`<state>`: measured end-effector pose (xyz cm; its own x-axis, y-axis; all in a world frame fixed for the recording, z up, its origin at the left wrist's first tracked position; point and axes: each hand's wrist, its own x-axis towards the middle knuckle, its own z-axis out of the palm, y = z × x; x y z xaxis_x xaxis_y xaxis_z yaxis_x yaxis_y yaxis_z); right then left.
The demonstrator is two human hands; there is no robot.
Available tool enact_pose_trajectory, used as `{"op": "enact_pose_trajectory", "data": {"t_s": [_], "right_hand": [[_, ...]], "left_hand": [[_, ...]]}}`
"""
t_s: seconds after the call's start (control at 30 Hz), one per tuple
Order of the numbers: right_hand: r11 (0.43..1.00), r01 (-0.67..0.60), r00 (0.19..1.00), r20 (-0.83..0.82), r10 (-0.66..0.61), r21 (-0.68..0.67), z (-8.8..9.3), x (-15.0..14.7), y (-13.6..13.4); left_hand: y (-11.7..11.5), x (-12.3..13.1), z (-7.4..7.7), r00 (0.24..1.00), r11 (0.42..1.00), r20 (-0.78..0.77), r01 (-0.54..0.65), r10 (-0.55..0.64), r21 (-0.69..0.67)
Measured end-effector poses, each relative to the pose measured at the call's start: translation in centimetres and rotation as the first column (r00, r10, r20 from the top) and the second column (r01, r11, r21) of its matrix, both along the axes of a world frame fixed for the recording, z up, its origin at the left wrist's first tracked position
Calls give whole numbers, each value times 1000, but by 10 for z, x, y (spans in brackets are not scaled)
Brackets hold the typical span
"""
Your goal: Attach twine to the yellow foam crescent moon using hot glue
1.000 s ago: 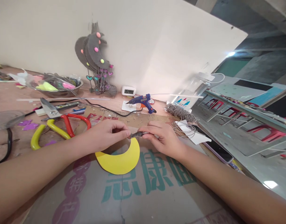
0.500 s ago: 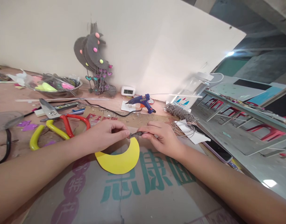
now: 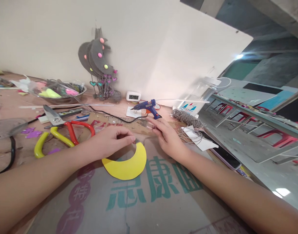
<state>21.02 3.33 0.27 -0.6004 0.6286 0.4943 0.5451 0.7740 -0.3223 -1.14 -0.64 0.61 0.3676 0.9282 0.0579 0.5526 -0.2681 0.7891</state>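
A yellow foam crescent (image 3: 129, 165) lies on printed cardboard (image 3: 139, 201). My left hand (image 3: 110, 141) rests at the crescent's upper tip, with thumb and forefinger pinched on a small grey piece there. My right hand (image 3: 167, 138) is stretched forward with its fingers out and holds nothing. Its fingertips are just short of the blue glue gun (image 3: 149, 106), which lies on a white card with its black cord trailing left. A coil of grey twine (image 3: 185, 117) sits to the right of that hand.
Red- and yellow-handled shears (image 3: 63, 131) lie to the left. A metal bowl (image 3: 58, 92) of foam scraps and grey moon ornaments (image 3: 97, 61) stand at the back wall beside a small clock (image 3: 133, 96). A phone (image 3: 224, 154) lies near the table's right edge.
My right hand let go of the small grey piece and reached forward toward the glue gun. My left hand stayed pinched at the crescent's tip.
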Motion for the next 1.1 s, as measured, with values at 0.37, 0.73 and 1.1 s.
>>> {"op": "enact_pose_trajectory", "data": {"t_s": [0.37,0.73,1.1], "right_hand": [[990,-87,996,-42,82,-115,17,-10,-14],[832,-94,994,-104,43,-547,20,-21,-29],[996,69,980,-189,-58,49,18,-15,-34]], "left_hand": [[-3,0,1,997,996,70,-18,12,85],[-10,2,3,977,898,166,-189,133,397],[-16,3,7,945,879,280,-272,167,391]]}}
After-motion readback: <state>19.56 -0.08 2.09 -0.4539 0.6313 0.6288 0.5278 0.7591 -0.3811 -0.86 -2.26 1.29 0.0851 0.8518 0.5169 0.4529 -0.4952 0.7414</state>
